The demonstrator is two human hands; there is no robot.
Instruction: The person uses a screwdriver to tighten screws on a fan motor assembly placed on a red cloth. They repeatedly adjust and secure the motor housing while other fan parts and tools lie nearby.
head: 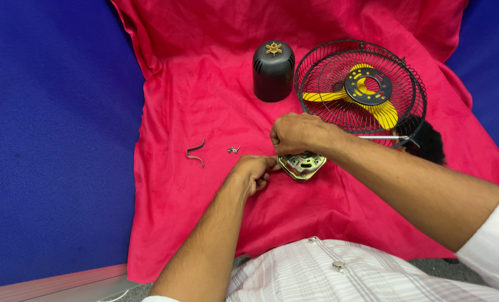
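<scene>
Head view
Item: motor plate (301, 166), brass-coloured metal, lying flat on the red cloth (204, 100), beside the fan guard (360, 85); no long axis discernible.
Left hand (253, 172): fingers closed, pinching the plate's left edge.
Right hand (295, 133): curled on the plate's top from above.
Step judged: plate steadied and worked by both hands.
Next move calls for: firm hold, fine fingertip control.
Nearby: screws (233, 150), bent clip (195, 153), black motor cover (273, 71).

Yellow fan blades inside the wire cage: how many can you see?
2: one blade points left of the black hub, one points lower right. Another may be hidden behind the hub.
</scene>
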